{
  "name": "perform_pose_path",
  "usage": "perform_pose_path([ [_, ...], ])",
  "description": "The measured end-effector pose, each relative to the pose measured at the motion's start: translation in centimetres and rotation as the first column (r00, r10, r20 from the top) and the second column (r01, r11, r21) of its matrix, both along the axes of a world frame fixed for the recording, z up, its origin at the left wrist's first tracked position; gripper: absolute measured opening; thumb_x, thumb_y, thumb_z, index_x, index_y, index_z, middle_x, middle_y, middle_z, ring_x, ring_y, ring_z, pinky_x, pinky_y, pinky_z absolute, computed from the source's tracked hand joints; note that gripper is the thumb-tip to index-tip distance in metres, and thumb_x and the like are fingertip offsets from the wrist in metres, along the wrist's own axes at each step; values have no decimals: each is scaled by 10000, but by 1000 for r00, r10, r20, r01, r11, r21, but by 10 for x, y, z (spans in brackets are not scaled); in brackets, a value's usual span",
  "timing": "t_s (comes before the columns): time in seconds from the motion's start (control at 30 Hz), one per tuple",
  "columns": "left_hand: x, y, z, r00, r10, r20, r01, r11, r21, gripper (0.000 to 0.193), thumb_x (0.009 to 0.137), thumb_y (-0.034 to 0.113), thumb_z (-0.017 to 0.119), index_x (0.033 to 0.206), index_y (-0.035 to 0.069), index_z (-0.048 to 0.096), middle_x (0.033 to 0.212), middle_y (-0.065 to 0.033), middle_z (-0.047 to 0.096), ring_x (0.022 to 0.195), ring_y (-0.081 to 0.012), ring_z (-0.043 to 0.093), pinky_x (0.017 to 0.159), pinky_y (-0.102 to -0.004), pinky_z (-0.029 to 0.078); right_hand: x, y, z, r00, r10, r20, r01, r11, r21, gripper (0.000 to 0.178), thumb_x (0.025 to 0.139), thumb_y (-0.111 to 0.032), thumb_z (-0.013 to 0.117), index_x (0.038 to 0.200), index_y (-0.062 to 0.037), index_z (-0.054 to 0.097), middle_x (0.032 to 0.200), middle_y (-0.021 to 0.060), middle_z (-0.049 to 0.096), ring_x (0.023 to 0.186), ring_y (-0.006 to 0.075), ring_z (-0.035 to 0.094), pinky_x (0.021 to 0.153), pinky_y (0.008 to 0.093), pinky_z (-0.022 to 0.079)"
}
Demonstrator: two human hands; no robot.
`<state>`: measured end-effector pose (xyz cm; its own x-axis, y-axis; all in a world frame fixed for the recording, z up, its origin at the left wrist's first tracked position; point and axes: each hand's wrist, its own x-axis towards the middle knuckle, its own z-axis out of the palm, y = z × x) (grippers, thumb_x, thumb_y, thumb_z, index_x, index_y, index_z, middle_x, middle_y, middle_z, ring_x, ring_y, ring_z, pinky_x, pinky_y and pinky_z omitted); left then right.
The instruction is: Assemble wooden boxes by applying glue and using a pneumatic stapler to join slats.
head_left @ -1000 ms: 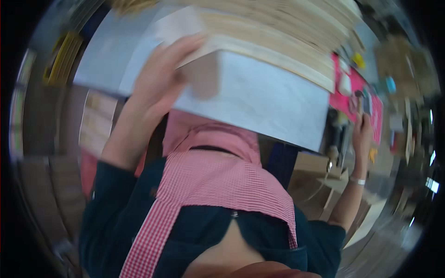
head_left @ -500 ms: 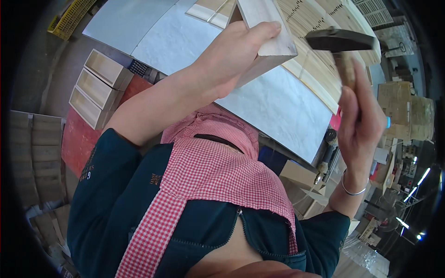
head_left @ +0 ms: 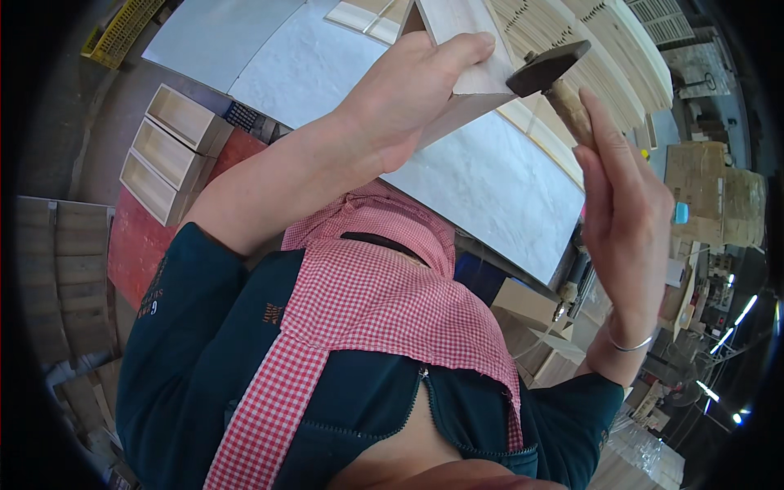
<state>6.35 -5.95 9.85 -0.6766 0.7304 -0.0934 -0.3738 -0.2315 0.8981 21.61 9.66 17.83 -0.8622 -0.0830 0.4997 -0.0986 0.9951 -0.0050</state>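
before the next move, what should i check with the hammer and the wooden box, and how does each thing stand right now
1. Hammer held by its wooden handle in the right hand: ok.
2. Wooden box gripped by the left hand, thumb on its upper face: ok.
3. Left thumb apart from the hammer head: ok, a gap shows between them.
4. Hammer head at the box's near right corner: ok, though whether it touches cannot be told.
5. Nail or pin at that corner: cannot tell, none can be made out.
6. Three wooden trays away from the hammer: ok, they sit off to the left.
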Motion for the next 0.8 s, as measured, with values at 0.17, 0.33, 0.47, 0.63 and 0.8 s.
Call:
perform_pose_path([
  [0.17,2,2,1,1000,29,1,-29,1000,-5,569,979,365,591,1291,-99,487,1209,-212,595,1100,-254,592,926,-313,448,-1,-11,7,982,-113,155,114,993,-1,405,977,-78,615,1382,-88,599,950,51,743,580,106,545,531,261,438],
  [0.33,5,6,-1,991,128,-39,-129,992,-15,448,978,302,543,1120,-117,616,1026,-194,683,889,-189,668,742,-238,512,-2,-12,7,958,-194,211,173,978,113,400,985,-81,609,1384,-95,599,912,42,735,566,99,521,509,256,421],
  [0.47,5,5,-1,990,140,-35,-141,990,-16,439,982,303,542,1114,-108,620,1006,-182,684,892,-190,671,749,-241,513,-4,-11,13,987,-124,103,126,992,-11,398,987,-78,608,1385,-98,600,898,40,729,556,94,498,494,252,406],
  [0.63,-1,2,-3,1000,7,-9,-8,1000,-18,637,977,388,606,1350,-98,428,1239,-220,563,1156,-282,565,984,-340,422,-2,-15,11,948,-207,241,163,968,191,393,992,-76,600,1385,-99,600,926,50,738,561,96,509,504,244,417],
  [0.8,1,1,-2,999,31,-13,-31,998,-46,627,977,398,605,1336,-92,449,1222,-212,570,1143,-266,567,979,-332,423,-3,-9,12,992,-122,11,123,992,-28,391,989,-79,606,1380,-102,606,964,70,745,590,112,558,524,251,451],
])
